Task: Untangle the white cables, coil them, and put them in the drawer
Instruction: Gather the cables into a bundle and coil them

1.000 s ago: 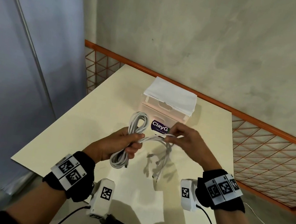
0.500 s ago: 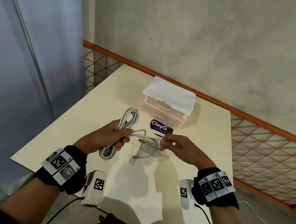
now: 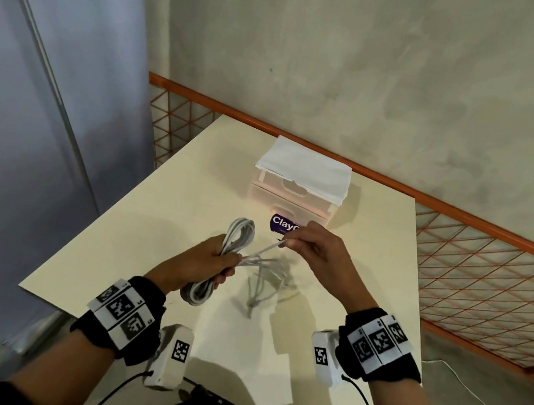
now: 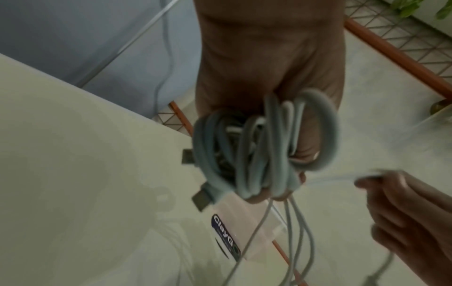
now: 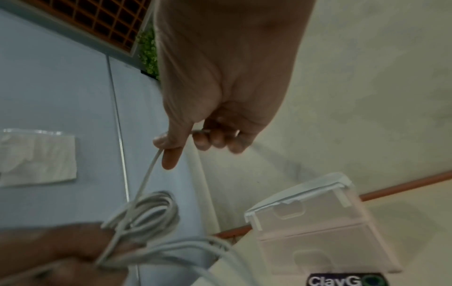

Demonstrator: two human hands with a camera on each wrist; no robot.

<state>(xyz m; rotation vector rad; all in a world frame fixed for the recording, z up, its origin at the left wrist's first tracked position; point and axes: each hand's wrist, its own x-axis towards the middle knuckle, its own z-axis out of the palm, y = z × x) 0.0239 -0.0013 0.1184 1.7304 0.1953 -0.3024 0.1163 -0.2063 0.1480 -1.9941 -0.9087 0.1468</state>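
Note:
My left hand [image 3: 204,267] grips a coiled bundle of white cable [image 3: 236,236] above the cream table [image 3: 137,224]; the left wrist view shows its loops [image 4: 264,147] wrapped in my fingers, with USB plugs sticking out. My right hand [image 3: 317,251] pinches a thin white cable strand [image 3: 265,249] between thumb and forefinger and holds it taut up from the bundle. Loose cable ends [image 3: 263,288] hang blurred below. The small translucent pink drawer unit [image 3: 294,192] stands behind my hands, both drawers closed, and it also appears in the right wrist view [image 5: 318,228].
A folded white cloth [image 3: 305,170] lies on top of the drawer unit. A purple label [image 3: 281,223] sits in front of it. An orange mesh railing [image 3: 457,265] runs along the table's far and right sides. A grey wall stands behind.
My right hand has risen and pulled a strand taut away from the bundle. The left hand with the coil has shifted slightly; the hanging cable ends swing.

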